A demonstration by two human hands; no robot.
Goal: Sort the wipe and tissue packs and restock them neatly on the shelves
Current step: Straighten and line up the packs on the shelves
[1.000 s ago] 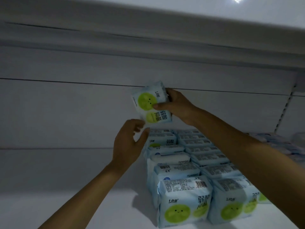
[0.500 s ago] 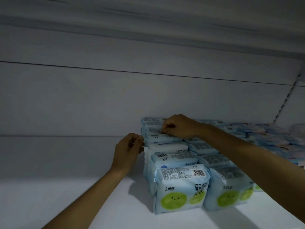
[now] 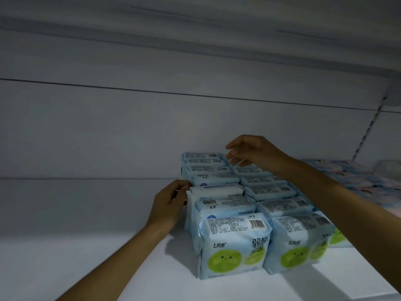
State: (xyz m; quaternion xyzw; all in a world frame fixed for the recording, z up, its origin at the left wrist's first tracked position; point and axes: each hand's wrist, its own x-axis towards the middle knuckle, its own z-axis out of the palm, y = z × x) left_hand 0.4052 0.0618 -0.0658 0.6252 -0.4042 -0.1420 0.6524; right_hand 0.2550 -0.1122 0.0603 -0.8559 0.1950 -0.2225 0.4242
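Light blue packs with green smiley circles stand in two rows on the white shelf (image 3: 86, 257). The left row (image 3: 219, 198) runs back to the wall, with its front pack (image 3: 234, 244) nearest me. The right row (image 3: 280, 205) stands beside it. My left hand (image 3: 170, 202) touches the left side of the left row about midway back, fingers bent against a white pack (image 3: 217, 190). My right hand (image 3: 251, 152) hovers just above the rear packs with loose fingers and nothing in it.
More pale pink and blue packs (image 3: 358, 179) lie on the shelf at the right. The back wall (image 3: 108, 131) closes the shelf behind. An upper shelf's underside (image 3: 195, 29) hangs overhead. A slotted upright (image 3: 366, 131) runs at the far right.
My right hand brought the pack down into the back of the left row, let go and lifted off. My left hand stayed at the row's left side.
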